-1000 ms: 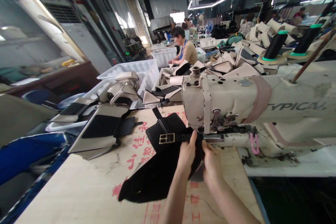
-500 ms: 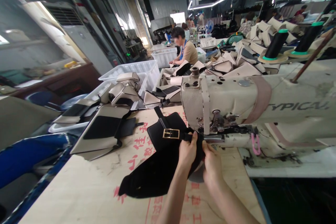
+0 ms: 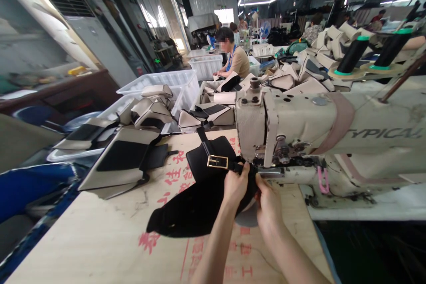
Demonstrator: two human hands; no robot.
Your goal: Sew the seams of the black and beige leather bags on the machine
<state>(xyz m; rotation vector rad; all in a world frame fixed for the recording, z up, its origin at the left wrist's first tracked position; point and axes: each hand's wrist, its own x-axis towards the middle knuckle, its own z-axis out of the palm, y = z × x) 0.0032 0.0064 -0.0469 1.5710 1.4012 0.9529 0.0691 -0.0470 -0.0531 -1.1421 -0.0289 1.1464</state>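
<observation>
A black bag piece (image 3: 189,208) with a strap and a gold buckle (image 3: 217,162) lies partly on the wooden board, its right edge at the needle area of the sewing machine (image 3: 282,128). My left hand (image 3: 235,184) pinches the strap end and the bag piece's edge just left of the machine head. Close beside it, my right hand (image 3: 268,195) grips the same edge from the right, thumb on top. The fingertips of both hands are partly hidden by the black material. Under the needle, the exact spot is too dark to make out.
A beige and black bag (image 3: 123,159) lies on the board's left side. White plastic bins (image 3: 186,82) hold more bag pieces behind it. Black thread spools (image 3: 352,55) stand atop the machine. A co-worker (image 3: 234,60) sits farther back. Blue cloth (image 3: 33,191) hangs at the left.
The view has shifted slightly, so the machine appears farther right and the bags farther left. Both hands keep their hold on the black bag piece, which stays at the machine.
</observation>
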